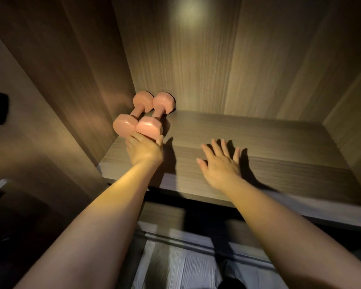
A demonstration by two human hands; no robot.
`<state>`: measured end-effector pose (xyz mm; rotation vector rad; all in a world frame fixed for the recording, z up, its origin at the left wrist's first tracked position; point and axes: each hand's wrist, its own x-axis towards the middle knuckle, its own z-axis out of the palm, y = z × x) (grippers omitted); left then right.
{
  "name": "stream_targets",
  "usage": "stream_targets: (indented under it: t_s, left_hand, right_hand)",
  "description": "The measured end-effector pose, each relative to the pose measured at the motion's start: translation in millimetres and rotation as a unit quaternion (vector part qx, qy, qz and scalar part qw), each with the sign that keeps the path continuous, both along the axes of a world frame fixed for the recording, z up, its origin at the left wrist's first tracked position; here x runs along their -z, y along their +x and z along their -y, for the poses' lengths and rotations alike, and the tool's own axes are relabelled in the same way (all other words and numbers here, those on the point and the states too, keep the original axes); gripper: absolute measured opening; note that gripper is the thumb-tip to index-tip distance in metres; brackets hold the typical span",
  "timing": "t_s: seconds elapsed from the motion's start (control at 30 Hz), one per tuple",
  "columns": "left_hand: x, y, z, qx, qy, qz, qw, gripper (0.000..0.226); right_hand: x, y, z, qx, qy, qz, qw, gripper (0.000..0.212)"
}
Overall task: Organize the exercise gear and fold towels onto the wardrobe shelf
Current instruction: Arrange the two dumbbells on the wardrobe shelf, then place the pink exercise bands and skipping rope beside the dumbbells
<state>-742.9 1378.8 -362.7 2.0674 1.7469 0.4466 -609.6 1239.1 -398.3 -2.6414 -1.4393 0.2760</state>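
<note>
Head view: my left hand [144, 152] is gripping the outer dumbbell [159, 113] on the wardrobe shelf [269, 142]; my right hand [220, 162] is grasping nothing.

Two pink dumbbells are lying side by side, touching, in the shelf's left rear corner, far heads by the back panel [217, 59]. The wall-side dumbbell [138, 114] is sitting just beside the left side wall [88, 84]. My left thumb and fingers are curling round the outer dumbbell's near head, fingertips reaching the seam between the two near heads. My right hand is spreading palm down over the shelf, fingers straight and apart, well right of the dumbbells; contact with the board: cannot tell. Dim light is casting hard shadows to the right of both hands.
</note>
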Motion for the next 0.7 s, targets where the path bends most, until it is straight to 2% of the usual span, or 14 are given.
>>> stream_targets:
  t_s: [0.13,0.23,0.37,0.5,0.6,0.7]
  left_hand:
    - [-25,-31,52,0.107,-0.029,-0.146,0.983,0.078]
    - [-41,-52,108,0.194,0.001,-0.199,0.961,0.074]
    - [-55,-71,193,0.28,0.078,-0.182,0.939,0.069]
    - [-45,-79,262,0.349,0.115,-0.147,0.918,0.068]
    - [-29,-72,292,0.365,0.155,-0.138,0.907,0.067]
    - [-14,-56,301,0.38,0.15,-0.15,0.9,0.066]
  right_hand:
    - [-27,-7,57,0.026,-0.035,-0.007,0.999,0.058]
    - [-49,-23,118,0.036,-0.022,-0.013,0.999,0.058]
    - [-72,-48,204,0.051,0.019,0.009,0.998,0.057]
    - [-72,-60,271,0.053,0.047,0.057,0.996,0.058]
    - [-56,-58,298,0.053,0.045,0.078,0.994,0.058]
    - [-37,-47,303,0.047,0.036,0.074,0.996,0.059]
